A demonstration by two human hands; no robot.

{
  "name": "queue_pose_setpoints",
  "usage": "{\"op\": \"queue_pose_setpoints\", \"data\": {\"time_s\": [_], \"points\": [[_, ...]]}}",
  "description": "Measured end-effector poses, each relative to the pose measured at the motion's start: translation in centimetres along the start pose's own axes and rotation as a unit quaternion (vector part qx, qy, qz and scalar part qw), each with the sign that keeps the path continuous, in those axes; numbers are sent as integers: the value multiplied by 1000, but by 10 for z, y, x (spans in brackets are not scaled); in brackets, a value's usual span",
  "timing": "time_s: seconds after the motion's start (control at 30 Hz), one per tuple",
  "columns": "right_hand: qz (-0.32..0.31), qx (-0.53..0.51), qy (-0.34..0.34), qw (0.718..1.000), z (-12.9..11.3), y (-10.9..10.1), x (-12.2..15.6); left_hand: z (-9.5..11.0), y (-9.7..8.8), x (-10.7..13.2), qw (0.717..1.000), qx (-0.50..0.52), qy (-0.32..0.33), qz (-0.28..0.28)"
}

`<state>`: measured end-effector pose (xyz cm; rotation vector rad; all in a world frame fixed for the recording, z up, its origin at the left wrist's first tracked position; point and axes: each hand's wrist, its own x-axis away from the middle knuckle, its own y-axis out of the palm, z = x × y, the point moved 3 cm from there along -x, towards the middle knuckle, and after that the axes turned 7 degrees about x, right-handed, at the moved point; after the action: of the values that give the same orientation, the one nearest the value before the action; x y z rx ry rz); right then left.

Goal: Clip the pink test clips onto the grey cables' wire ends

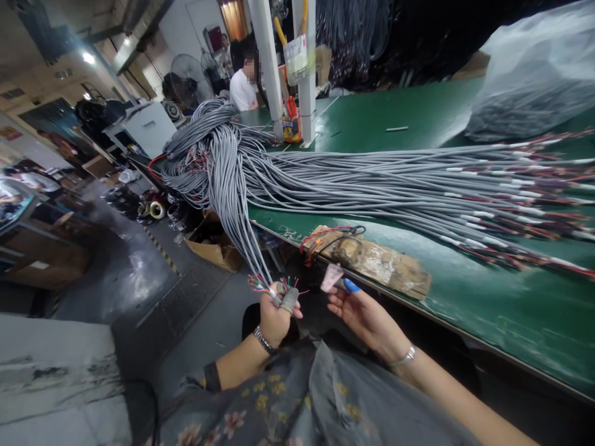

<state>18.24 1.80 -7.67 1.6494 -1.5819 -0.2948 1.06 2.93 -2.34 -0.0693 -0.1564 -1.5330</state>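
Note:
My left hand (276, 316) is closed around the ends of a bundle of grey cables (246, 229), which hang over the table edge. Thin coloured wires (263, 284) fan out above its fingers, and a grey cover wraps its thumb. To the right, my right hand (357, 310) is held palm partly up, fingers loosely bent and apart from the bundle. A blue cover is on one of its digits, and a pinkish wrap (331, 279) shows at a fingertip. I see no wire in that hand.
Many more grey cables (334, 179) lie across the green table (502, 303), stripped ends to the right. A worn wooden block (385, 266) with red wires sits at the near edge. A white post (304, 80), plastic-covered pile (534, 74) and cardboard box (214, 248) surround the area.

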Motion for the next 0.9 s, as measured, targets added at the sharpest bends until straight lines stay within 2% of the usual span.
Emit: {"op": "queue_pose_setpoints", "data": {"time_s": [0.1,0.23,0.37,0.43,0.5,0.6,0.67,0.8,0.9], "points": [[1,17,-2,1000,1,-2,2,-4,3,-3,999,11,-27,-38],[22,49,2,999,0,-1,8,-3,13,-3,986,20,-20,-161],[23,142,-35,989,-3,3,19,-7,18,0,977,-16,-26,-211],[17,228,-71,971,-5,4,26,-11,20,2,970,-53,-33,-233],[8,313,-116,943,-9,5,34,-13,20,5,959,-137,3,-249],[-13,392,-175,903,-13,7,45,-12,21,9,916,-294,83,-261],[-33,424,-217,879,-17,12,51,-10,24,11,885,-353,114,-281],[-102,481,-282,824,-24,28,57,-8,28,13,852,-394,131,-318],[-113,496,-308,804,-30,36,57,-9,27,13,863,-360,128,-331]]}}
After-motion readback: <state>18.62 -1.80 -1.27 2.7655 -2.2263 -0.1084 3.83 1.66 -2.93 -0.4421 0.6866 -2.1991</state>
